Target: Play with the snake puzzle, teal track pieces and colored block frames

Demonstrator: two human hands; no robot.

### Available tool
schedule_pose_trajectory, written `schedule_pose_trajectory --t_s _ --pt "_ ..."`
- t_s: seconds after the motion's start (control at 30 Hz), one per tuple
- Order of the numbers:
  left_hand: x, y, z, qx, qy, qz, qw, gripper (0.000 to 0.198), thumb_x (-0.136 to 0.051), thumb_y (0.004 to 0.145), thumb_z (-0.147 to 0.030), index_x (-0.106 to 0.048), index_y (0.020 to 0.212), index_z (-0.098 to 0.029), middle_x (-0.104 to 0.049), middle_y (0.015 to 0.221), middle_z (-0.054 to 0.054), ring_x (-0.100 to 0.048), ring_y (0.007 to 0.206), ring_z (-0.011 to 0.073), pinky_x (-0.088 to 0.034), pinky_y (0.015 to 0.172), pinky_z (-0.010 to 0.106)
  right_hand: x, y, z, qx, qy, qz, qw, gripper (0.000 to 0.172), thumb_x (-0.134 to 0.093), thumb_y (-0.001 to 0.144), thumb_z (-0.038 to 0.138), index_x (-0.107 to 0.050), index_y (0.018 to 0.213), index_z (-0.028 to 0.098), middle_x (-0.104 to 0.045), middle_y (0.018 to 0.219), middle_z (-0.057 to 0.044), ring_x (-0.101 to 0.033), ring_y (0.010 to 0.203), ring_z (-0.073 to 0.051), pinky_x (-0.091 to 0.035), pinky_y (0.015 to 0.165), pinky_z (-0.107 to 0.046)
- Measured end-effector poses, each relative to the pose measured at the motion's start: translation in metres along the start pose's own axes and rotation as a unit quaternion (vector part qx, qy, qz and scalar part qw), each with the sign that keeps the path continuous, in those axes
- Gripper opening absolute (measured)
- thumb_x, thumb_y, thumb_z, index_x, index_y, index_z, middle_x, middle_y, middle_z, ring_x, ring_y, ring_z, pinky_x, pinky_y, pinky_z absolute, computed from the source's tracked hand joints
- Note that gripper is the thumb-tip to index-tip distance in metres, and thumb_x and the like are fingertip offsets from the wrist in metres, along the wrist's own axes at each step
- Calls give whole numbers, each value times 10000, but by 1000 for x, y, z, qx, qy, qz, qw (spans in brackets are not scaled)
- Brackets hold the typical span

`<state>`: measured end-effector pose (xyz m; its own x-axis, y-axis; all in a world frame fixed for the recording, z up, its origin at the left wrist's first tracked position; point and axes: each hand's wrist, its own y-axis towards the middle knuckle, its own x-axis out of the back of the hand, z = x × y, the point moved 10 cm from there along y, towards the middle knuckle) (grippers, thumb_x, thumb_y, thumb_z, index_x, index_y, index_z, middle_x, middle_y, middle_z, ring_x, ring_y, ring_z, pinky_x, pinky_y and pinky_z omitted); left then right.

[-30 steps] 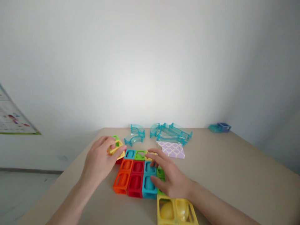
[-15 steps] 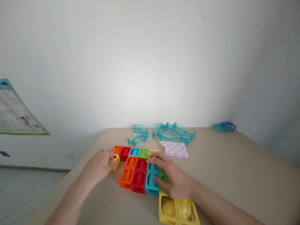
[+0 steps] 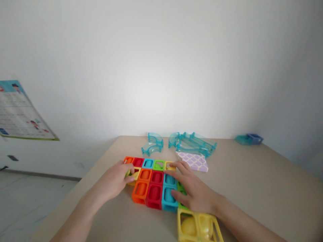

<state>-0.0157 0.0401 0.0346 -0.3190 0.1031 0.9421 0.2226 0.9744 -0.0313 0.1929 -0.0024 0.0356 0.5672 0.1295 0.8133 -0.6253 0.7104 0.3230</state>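
Observation:
Colourful hollow plastic blocks lie joined in rows on the table: red blocks point(image 3: 154, 193), orange blocks point(image 3: 140, 190), blue blocks point(image 3: 170, 195) and green ones partly under a hand. With bent fingers, my left hand point(image 3: 118, 178) grips a yellow block point(image 3: 136, 175) against the left side of the orange ones, below the far row. Fingers spread, my right hand point(image 3: 192, 188) rests across the right side of the group, touching the blue and green blocks. Its fingertips reach a yellow block at the far row's right end. Two larger-looking yellow blocks point(image 3: 199, 228) sit below its wrist.
Clear teal track pieces point(image 3: 193, 143) and curved ones point(image 3: 152, 144) lie at the table's back. A purple-and-white patterned piece point(image 3: 194, 161) is behind my right hand. A blue container point(image 3: 254, 139) stands in the far right corner. A poster point(image 3: 25, 111) hangs on the left wall.
My left hand has moved right, bringing the yellow block from a gap at the left up against the orange blocks. My right hand stays on the group. The view has shifted slightly.

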Motion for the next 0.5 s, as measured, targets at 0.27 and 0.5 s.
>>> schedule_pose_trajectory --t_s 0.27,0.5 --pt "-5 -39 -79 -93 77 -96 988 210 -457 891 -280 -653 900 -205 -589 988 113 -582 917 256 -475 821 404 4 0 0 21 0 -20 1000 444 -506 869 201 -510 1312 236 -478 1287 -108 -355 1266 -265 -301 1085 -497" --pt "-60 -88 -163 -343 64 -194 917 310 -548 848 -299 -606 1147 -240 -598 1020 134 -590 937 279 -536 793 415 19 0 -5 55 18 -77 995 397 -408 886 117 -578 1225 235 -526 1300 -100 -471 1223 -241 -377 1040 -467"
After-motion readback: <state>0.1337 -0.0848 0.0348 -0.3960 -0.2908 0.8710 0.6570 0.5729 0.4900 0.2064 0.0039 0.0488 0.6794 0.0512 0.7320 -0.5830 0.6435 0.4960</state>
